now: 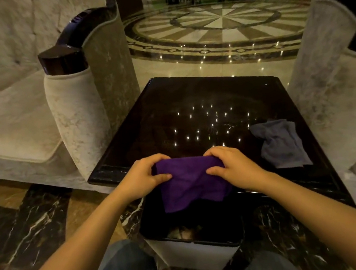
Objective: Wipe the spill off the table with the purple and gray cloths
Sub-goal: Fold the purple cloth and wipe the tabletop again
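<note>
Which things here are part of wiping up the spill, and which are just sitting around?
Part of the job:
purple cloth, gripped by left hand and right hand
gray cloth, lying crumpled on the table's right side
dark glossy table

Just there:
pale sofa at left
armchair at right
white bin under the cloth

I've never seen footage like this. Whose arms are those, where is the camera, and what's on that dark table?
No machine here: a person wears a camera on the head, looking down at their own arms. The left hand and right hand grip the purple cloth by its top edge, so it hangs over the near side of the glossy black table. A crumpled gray cloth lies on the table's right side, untouched. The bright dots on the tabletop look like reflected lights. A pale sofa stands to the left.
</note>
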Tool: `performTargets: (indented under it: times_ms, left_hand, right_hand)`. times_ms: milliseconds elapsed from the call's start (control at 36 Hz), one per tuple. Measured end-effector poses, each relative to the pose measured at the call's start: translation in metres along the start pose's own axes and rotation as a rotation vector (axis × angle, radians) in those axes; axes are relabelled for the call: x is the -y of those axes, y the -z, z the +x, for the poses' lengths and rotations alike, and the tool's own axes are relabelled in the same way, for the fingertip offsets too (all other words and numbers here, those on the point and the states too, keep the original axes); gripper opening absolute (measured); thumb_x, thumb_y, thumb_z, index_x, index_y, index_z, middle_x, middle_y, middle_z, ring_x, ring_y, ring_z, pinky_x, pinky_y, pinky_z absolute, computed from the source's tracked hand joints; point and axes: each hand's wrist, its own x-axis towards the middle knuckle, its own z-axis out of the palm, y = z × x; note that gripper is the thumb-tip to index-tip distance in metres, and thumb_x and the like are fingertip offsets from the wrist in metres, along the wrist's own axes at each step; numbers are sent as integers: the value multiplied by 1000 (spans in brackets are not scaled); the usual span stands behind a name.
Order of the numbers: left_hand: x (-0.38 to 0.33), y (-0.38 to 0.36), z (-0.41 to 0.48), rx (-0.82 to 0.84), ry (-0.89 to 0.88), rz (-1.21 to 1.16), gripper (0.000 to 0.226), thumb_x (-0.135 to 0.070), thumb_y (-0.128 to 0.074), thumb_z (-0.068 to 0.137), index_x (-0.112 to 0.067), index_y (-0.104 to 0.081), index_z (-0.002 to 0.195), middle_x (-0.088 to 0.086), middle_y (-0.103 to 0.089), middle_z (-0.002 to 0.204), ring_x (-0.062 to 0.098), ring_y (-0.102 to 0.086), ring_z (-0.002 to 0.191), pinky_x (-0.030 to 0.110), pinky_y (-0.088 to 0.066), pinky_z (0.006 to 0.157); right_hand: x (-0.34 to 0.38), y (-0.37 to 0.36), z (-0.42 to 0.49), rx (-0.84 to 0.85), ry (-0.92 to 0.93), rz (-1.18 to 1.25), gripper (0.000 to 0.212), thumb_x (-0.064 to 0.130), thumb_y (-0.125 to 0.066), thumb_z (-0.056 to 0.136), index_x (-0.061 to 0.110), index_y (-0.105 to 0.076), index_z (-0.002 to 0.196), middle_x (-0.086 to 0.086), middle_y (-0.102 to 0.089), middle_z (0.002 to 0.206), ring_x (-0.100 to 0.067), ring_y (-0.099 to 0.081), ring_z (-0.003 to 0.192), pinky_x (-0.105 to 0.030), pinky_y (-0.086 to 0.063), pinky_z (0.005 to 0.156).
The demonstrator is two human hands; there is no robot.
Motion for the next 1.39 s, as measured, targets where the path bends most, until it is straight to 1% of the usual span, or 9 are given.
performTargets:
  times_ms: [167, 472, 694, 806, 889, 1028, 1139, 1250, 1389]
  left_hand:
    - [-2, 1, 8, -60, -40, -2, 38, -10, -70, 76, -43, -57, 90, -6, -60, 99, 11, -60, 93, 26, -50, 81]
    - [-51, 29, 54, -280, -262, 88, 45, -5, -71, 72, -18, -61, 115, -1, -61, 101, 13, -58, 97, 24, -43, 89]
    - [-21, -5, 72, 43, 101, 88, 41, -7, -73, 72, -13, -65, 112, -1, -67, 92, 15, -63, 92, 25, -47, 86]
    - [-11, -10, 77, 41, 191, 43, 39, -15, -74, 73, -15, -61, 110, -7, -59, 89, 18, -59, 95, 19, -44, 75]
    - [-7, -7, 82, 18, 238, 63, 37, -23, -72, 75, -19, -53, 105, -1, -51, 93, 17, -51, 91, 27, -40, 76]
    - [0, -10, 85, 88, 218, 199, 13, -30, -60, 85, -18, -55, 88, 4, -56, 99, 20, -53, 95, 29, -40, 78]
    - [3, -10, 87, 40, 176, 432, 28, -38, -57, 85, -17, -62, 101, 11, -51, 115, 25, -47, 108, 36, -40, 92]
    - [4, -11, 85, 39, 117, 550, 33, -42, -52, 87, -20, -61, 109, 7, -47, 122, 23, -38, 117, 37, -37, 98]
    - [18, -9, 82, 18, 14, 628, 41, -44, -38, 92, -25, -53, 126, 7, -38, 140, 23, -30, 131, 38, -27, 107]
  right_hand:
    - [0, 13, 6, -68, 11, 55, 25, 17, -63, 81, 19, -59, 105, 2, -59, 102, -9, -53, 91, -9, -37, 74]
    - [14, 78, 33, -349, 110, -22, 29, 6, -64, 78, 13, -61, 106, -3, -63, 103, -12, -52, 95, -27, -39, 84]
    - [-36, 46, 31, 5, -212, 87, 35, 7, -58, 84, 14, -53, 118, -10, -59, 113, -21, -56, 103, -26, -44, 81]
    - [-47, 39, 32, 152, -240, 106, 26, 13, -50, 89, 26, -45, 111, -3, -54, 108, -18, -56, 96, -24, -48, 76]
    - [-50, 36, 37, 245, -205, -66, 22, 20, -48, 91, 21, -50, 113, -8, -49, 123, -19, -48, 111, -33, -42, 95]
    - [-46, 27, 47, 340, -216, -84, 34, 29, -49, 90, 19, -48, 122, -4, -37, 143, -22, -36, 129, -30, -31, 99]
    - [-36, 23, 51, 383, -159, 12, 61, 30, -57, 85, 39, -25, 136, 0, -33, 146, -18, -34, 129, -27, -29, 100]
    - [-32, 11, 57, 525, -56, -264, 78, 35, -63, 80, 45, -11, 137, -3, -22, 150, -26, -27, 128, -39, -25, 105]
    - [-31, 8, 54, 415, -13, -310, 66, 23, -55, 85, 44, -19, 136, -4, -37, 140, -25, -37, 119, -40, -34, 103]
